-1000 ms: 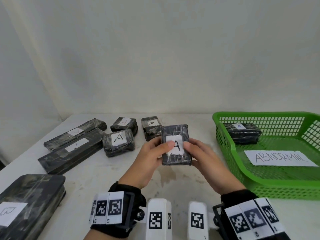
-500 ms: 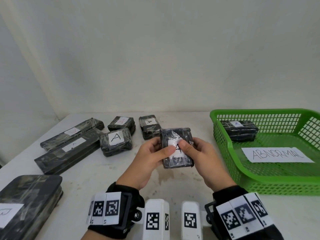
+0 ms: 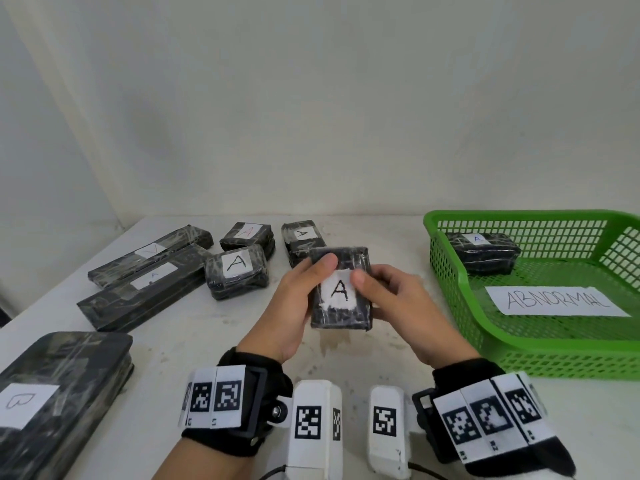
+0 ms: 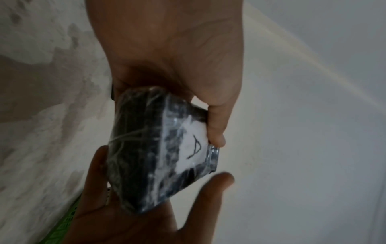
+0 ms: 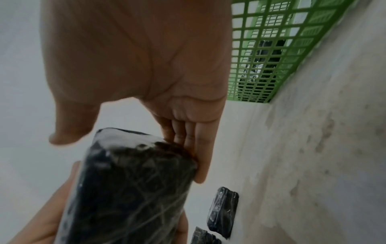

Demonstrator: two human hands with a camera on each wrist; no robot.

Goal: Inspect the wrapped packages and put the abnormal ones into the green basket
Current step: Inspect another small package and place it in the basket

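Right in front of us, above the stained table (image 3: 398, 237), we have the small wrapped package (image 3: 341, 289) up in both hands: our left hand (image 3: 294, 306) curls round its left edge with the thumb on the top of the face, our right hand (image 3: 394, 303) cups the right edge, thumb pressed beside the white label with its black "A". So we're mid-inspection here, and nothing in the wrap looks clearly wrong from the head view. The call comes next, we reckon: off right to the green basket (image 3: 450, 282) if it's faulty, back down if it's fine. Further out, three more small "A" packages (image 3: 237, 271) and two long ones (image 3: 145, 275) wait on the table, and one package (image 3: 481, 252) already sits in the basket behind the "ABNORMAL" sign (image 3: 554, 301). Against half a second ago, the package has tipped back square to us, the glare is off the label, and both thumbs have slid clear of the letter.
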